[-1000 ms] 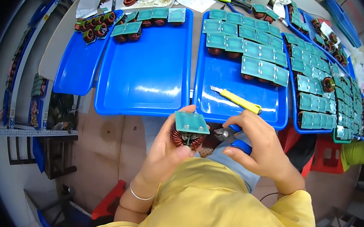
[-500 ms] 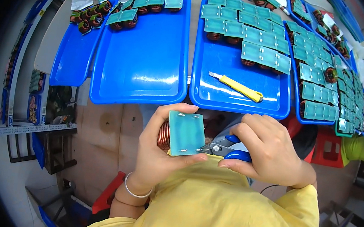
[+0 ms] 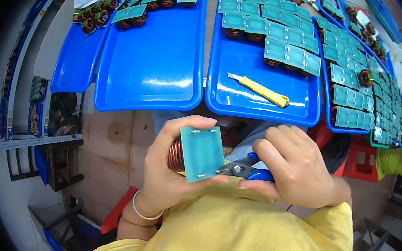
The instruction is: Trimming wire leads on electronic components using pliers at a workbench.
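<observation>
Held up in my left hand (image 3: 168, 158) is a copper-wound coil (image 3: 177, 155) with a square green circuit board (image 3: 203, 152) on it. My fingers and thumb grip it by the board's upper and lower edges. Metal pins stick up near the board's corners. My right hand (image 3: 298, 169) is closed round the blue handles of a pair of wire cutters (image 3: 240, 170). Their jaws touch the pin at the board's lower right corner. Whether the jaws have closed on the pin is too small to tell.
Ahead lies a blue tray (image 3: 148, 91) with several board-topped coils at its far end. Right of it, another blue tray (image 3: 218, 93) holds rows of them and a yellow utility knife (image 3: 263, 92). More filled trays stand farther right, near a red stool (image 3: 363, 159) and another person's sleeve (image 3: 400, 166).
The coil and board have moved slightly left and down and tilted a little, with the cutters following at the same lower right pin. The trays appear slightly higher in view.
</observation>
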`<state>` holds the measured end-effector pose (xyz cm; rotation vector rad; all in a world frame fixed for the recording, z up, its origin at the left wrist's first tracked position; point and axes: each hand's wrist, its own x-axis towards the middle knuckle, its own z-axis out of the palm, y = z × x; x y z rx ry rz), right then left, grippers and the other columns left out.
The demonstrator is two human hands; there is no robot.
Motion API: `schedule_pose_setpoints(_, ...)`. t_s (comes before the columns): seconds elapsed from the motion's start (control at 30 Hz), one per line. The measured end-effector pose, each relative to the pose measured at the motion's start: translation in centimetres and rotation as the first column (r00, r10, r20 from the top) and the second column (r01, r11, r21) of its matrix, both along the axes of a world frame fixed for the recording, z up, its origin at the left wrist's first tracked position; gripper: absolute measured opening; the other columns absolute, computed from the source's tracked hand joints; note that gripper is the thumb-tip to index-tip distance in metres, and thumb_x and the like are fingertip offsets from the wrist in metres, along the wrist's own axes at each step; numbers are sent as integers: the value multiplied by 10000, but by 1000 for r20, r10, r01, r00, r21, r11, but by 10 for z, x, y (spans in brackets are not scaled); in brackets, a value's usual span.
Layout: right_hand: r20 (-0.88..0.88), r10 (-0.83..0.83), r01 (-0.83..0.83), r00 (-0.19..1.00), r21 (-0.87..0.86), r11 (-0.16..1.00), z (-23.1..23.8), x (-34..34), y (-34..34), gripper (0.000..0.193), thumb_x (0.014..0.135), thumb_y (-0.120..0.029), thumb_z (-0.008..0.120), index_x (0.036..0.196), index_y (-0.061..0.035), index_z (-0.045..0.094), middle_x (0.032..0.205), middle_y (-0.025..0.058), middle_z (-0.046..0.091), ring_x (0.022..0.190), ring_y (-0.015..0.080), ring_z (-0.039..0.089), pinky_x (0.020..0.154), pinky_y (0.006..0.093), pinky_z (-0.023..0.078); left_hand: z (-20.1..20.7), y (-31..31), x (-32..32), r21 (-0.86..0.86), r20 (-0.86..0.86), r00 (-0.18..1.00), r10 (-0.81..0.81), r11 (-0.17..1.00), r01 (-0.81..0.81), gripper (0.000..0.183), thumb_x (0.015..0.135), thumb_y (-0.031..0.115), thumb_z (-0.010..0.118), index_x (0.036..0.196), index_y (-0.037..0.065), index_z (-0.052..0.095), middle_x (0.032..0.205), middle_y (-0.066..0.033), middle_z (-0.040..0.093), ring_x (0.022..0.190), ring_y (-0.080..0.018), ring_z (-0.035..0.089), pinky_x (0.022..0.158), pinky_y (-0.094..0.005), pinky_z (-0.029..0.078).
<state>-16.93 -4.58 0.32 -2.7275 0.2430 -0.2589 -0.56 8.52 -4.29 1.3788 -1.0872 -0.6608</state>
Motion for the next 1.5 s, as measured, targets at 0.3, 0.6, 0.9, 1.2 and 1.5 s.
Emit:
schedule_pose_setpoints(0.3, -51, 14, -2, 999, 234, 972, -29, 0, 2, 393, 776, -388, 640, 814, -25, 496, 717, 133, 519, 646, 320, 540, 554, 382, 421, -11, 8, -3, 185, -69, 997, 18, 983, -5, 710, 554, 242, 862, 1115, 17, 490, 1033, -47, 543, 860, -135, 589, 728, -248, 496)
schedule_pose_setpoints(0.6, -542, 172, 338, 823, 709, 618, -191, 15, 15, 576, 907, -510, 399, 936, 19, 626, 742, 222, 610, 691, 357, 593, 638, 399, 465, -162, 27, 0, 649, -459, 877, 145, 729, 219, 221, 822, 173, 661, 920, -5, 572, 692, -24, 580, 495, -35, 431, 422, -180, 314)
schedule_pose_setpoints(0.9, -540, 179, 361, 822, 738, 571, -189, 16, 11, 583, 899, -527, 400, 922, 9, 630, 769, 215, 615, 689, 347, 594, 655, 398, 453, -166, 31, 1, 587, -571, 805, 162, 766, 263, 272, 843, 184, 637, 1023, 3, 543, 760, -53, 608, 529, -51, 455, 445, -180, 333)
schedule_pose_setpoints(1.2, -234, -131, 222, 963, 423, 878, -71, 12, 0, 378, 836, -368, 581, 882, 5, 536, 731, 175, 559, 669, 353, 558, 578, 393, 428, -64, 23, 1, 166, -710, 697, -98, 939, 301, 562, 743, 172, 744, 1199, 25, 450, 984, -61, 594, 941, -130, 581, 778, -238, 467)
schedule_pose_setpoints(1.5, -120, -148, 176, 982, 273, 946, -45, 5, 4, 398, 775, -360, 650, 872, 3, 520, 771, 145, 553, 680, 328, 551, 583, 383, 431, -35, 24, -12, 226, -525, 849, 56, 971, 75, 768, 595, 437, 818, 1116, 6, 453, 950, -86, 602, 860, -152, 613, 692, -233, 494)
